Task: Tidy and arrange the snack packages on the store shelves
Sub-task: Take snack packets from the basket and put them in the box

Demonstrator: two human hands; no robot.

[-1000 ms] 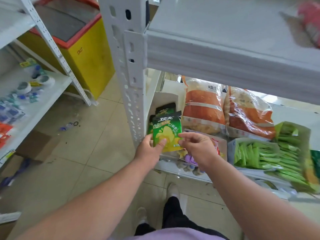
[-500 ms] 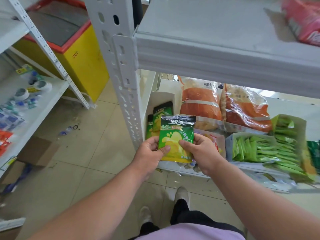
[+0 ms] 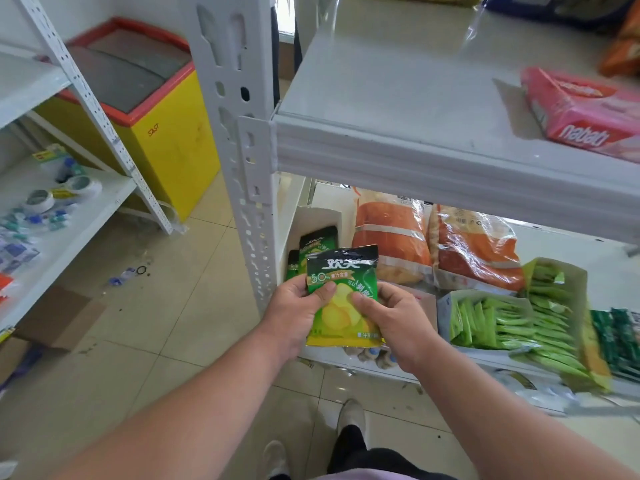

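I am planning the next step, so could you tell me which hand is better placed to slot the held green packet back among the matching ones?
Left hand, probably: it grips the green packet nearest the matching packets.

The scene was brightly and evenly lit by soft daylight, with a pale glare on the upper shelf (image 3: 398, 84) and gleam on the clear orange bags (image 3: 474, 251) beneath it. The pink package (image 3: 581, 109) at far right cast a soft shadow to its left. Wide-angle distortion bowed the shelf post (image 3: 239, 133), and the right edge was smeared with blur.

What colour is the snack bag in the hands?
Green with a black top, yellow at the bottom; head view.
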